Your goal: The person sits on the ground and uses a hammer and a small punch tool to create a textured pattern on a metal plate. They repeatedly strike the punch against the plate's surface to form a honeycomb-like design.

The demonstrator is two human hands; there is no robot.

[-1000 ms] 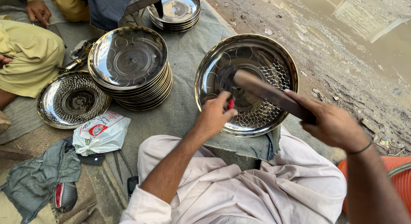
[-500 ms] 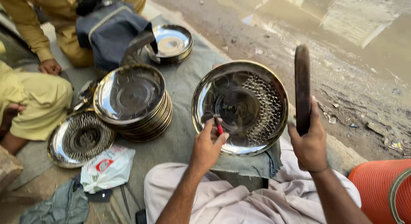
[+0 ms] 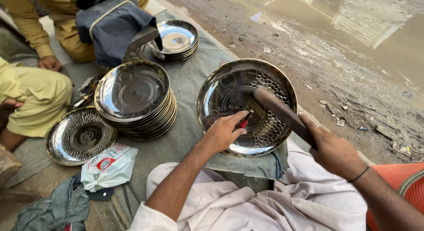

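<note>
Head view: plate (image 3: 229, 87) lies flat on the cloth (image 3: 194, 125) before the knees, so both hands can reach it. Left hand (image 3: 223, 134) pinches a small red punch (image 3: 244, 121) upright on its face; right hand (image 3: 333, 151) is wrapped round a dark mallet (image 3: 282, 114) angled just above. The punch tip is hidden, the pattern blurred by glare.

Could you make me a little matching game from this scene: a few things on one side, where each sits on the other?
Things:
1. dark wooden mallet
2. small red-handled punch
3. tall stack of shiny steel plates
4. white plastic bag

Places:
A. on the grey cloth, left of the big plate
B. in the right hand
C. by the patterned plate
D. in the left hand

Pairs: 1-B, 2-D, 3-A, 4-C
</note>
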